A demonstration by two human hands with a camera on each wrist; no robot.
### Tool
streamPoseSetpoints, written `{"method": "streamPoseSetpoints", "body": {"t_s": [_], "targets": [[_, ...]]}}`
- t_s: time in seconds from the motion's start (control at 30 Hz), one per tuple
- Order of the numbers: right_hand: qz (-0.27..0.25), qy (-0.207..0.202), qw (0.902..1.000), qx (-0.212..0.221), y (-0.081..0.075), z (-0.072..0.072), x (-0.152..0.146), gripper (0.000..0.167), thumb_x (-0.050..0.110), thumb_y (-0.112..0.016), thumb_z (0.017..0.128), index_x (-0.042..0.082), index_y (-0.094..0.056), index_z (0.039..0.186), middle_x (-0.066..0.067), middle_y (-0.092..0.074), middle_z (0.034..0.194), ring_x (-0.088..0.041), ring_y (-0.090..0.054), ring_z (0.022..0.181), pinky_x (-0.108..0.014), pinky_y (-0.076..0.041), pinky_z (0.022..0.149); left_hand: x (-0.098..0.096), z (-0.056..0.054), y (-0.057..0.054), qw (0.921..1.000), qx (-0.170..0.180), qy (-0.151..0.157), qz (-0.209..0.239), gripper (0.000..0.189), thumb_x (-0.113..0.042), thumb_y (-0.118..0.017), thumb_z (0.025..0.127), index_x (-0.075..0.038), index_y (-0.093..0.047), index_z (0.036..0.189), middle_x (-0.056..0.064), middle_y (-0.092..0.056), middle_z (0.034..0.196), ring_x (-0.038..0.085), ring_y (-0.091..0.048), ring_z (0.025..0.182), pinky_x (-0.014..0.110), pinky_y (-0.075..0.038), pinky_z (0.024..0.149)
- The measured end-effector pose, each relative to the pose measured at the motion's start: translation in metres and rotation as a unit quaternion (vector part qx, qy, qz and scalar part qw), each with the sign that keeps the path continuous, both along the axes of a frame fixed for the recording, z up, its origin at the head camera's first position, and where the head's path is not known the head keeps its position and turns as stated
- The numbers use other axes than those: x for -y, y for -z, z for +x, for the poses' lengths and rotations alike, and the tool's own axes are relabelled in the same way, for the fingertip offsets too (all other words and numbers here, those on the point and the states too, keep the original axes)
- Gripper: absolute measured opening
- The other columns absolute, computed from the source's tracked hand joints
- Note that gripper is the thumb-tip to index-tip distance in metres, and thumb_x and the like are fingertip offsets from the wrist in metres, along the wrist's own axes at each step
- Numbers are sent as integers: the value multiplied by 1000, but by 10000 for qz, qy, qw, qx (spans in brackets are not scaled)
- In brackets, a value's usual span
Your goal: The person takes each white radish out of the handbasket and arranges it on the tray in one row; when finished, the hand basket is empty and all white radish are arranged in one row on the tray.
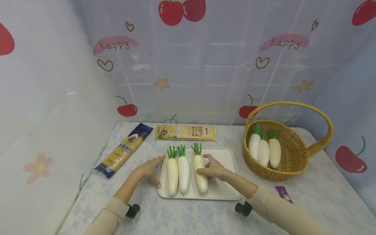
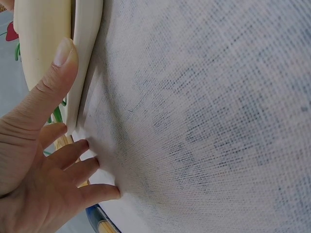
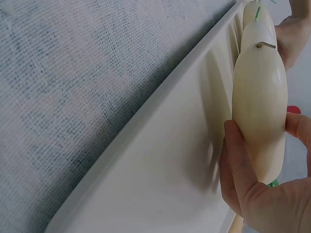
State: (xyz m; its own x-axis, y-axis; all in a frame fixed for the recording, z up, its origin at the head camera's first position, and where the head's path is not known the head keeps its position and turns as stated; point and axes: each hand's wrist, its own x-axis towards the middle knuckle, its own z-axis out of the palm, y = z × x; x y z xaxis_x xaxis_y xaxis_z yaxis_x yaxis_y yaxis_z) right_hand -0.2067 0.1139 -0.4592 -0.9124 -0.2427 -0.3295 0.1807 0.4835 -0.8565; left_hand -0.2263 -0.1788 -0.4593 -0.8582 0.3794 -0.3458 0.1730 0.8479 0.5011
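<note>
On a white rectangular tray point(image 1: 223, 192) lie three white radishes with green tops. My right hand point(image 1: 215, 168) grips the rightmost radish point(image 1: 200, 182), thumb and fingers on opposite sides; the right wrist view shows this radish point(image 3: 260, 97) between them, over the tray. The middle radish point(image 1: 183, 176) and the left radish point(image 1: 172, 178) lie side by side. At the tray's left edge my left hand point(image 1: 149, 170) is spread, holding nothing. In the left wrist view its thumb point(image 2: 56, 73) lies by the tray rim point(image 2: 87, 43), its other fingers extended near the cloth.
A wicker basket point(image 1: 290, 153) with a tall handle stands at the right, holding three more radishes point(image 1: 274, 153). Behind the tray lies a yellow pasta packet point(image 1: 185, 133); a blue-and-yellow packet point(image 1: 124, 150) lies at left. A small purple packet point(image 1: 284, 194) sits before the basket.
</note>
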Motion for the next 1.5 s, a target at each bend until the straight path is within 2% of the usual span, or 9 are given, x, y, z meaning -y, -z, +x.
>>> {"method": "streamPoseSetpoints", "body": {"t_s": [0.3,0.5,0.6,0.87,1.17,1.33,1.5], "targets": [[143,-135,9998,-34,8,2,8,84,22,-76,77,0,-28,142,-15,-58,90,-20,-60,75,-33,-56,62,1,1,1,10000,-26,71,45,121,-17,-92,47,-1,-26,147,27,-25,149,46,-20,137,56,-19,112],[519,-127,9981,-292,6,2,12,85,26,-78,75,-1,-30,141,-15,-59,93,-21,-59,75,-31,-52,61,2,0,2,9999,-83,123,76,121,-16,-93,47,0,-27,147,28,-26,148,47,-20,137,57,-19,111],[548,-132,9978,-346,5,3,14,86,27,-78,75,-2,-31,141,-16,-59,94,-20,-59,74,-30,-51,62,2,0,3,9998,-87,136,103,120,-15,-92,47,0,-27,147,28,-26,148,47,-20,136,58,-19,111],[640,-200,9973,-293,4,5,19,83,28,-76,77,-4,-33,139,-12,-57,85,-18,-56,67,-27,-47,56,2,1,2,9998,-109,140,116,120,-16,-92,47,0,-27,146,28,-27,148,47,-21,136,58,-20,111],[850,-564,9947,-153,-1,2,13,82,33,-75,78,-2,-34,139,-9,-60,79,-19,-58,64,-28,-47,57,2,1,2,9998,-128,120,119,120,-15,-92,47,0,-28,146,27,-28,148,47,-21,136,58,-20,111],[715,-692,9950,-98,-7,0,0,82,33,-74,80,-2,-32,141,-10,-62,79,-20,-60,60,-29,-50,60,2,0,2,9998,-103,112,113,120,-15,-92,47,-1,-27,147,27,-27,148,47,-21,137,57,-20,111],[676,-850,9938,-230,-27,-6,-25,77,30,-73,81,-3,-35,139,-12,-61,89,-25,-64,68,-34,-56,65,1,0,0,9999,-77,89,74,121,-16,-92,47,-1,-26,147,27,-26,149,46,-20,137,57,-19,112]]}}
